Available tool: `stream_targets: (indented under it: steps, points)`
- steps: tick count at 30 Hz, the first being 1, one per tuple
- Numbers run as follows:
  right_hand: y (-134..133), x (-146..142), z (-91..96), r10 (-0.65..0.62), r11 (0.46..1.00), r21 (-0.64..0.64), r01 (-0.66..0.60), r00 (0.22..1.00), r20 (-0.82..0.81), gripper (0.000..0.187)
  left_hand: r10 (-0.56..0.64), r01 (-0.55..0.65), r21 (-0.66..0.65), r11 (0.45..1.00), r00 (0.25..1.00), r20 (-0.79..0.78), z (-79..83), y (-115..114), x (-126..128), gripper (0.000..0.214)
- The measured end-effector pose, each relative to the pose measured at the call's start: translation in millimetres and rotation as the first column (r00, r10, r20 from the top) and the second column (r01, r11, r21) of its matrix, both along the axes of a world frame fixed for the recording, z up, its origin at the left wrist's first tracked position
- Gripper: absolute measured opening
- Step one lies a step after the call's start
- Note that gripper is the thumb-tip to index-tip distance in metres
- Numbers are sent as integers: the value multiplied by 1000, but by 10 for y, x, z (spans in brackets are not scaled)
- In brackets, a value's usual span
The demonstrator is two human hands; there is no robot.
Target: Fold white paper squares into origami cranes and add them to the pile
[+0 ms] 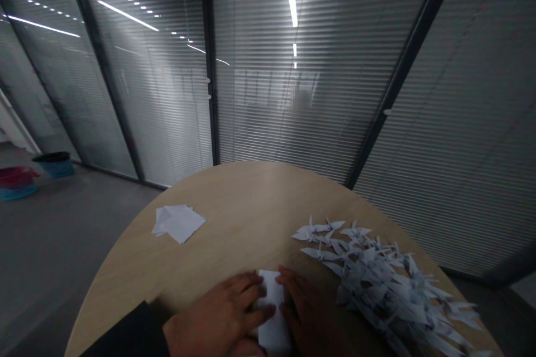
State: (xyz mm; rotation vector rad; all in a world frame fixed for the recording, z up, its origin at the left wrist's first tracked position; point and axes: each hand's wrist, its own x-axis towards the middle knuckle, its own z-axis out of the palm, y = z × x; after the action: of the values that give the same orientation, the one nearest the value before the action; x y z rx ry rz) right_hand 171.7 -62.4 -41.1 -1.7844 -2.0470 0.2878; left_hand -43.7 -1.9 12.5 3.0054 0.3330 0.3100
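A white strip of folded paper point(271, 288) lies on the round wooden table right in front of me, its long side pointing away from me. My left hand point(221, 312) holds it from the left, with bent fingers reaching onto its surface. On the other side, my right hand point(304, 307) grips the right edge with its fingertips; the lower part of this hand is dark and hard to make out. To the right spreads a large heap of white folded paper cranes point(377, 273). A few flat white paper sheets point(182, 224) lie overlapping at the left.
The round table point(251, 195) has a curved far edge close to a glass partition with blinds point(268, 122). On the floor at far left stand a blue bin with a black liner point(56, 166) and another with a red liner point(17, 181).
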Motion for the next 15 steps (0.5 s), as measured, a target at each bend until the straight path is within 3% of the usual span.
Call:
stream_targets:
  steps: [3,5,8,11,15]
  points:
    - [-7,69,-83,55,994,96,-48,996,-71,45,-26,29,-34,999,996,84,-19,-4,-4,36]
    - [-15,89,-80,80,990,131,-60,984,-160,49,16,7,-143,990,988,154,-31,5,-6,31]
    - [-21,40,43,60,996,79,-35,940,-336,49,241,-100,-424,900,925,295,-65,50,12,36]
    - [-7,-74,273,-79,996,-76,46,850,-520,44,531,-162,-715,680,781,329,-93,116,59,47]
    - [34,-157,487,-163,983,-169,66,733,-660,35,674,56,-950,308,691,260,-79,159,123,49]
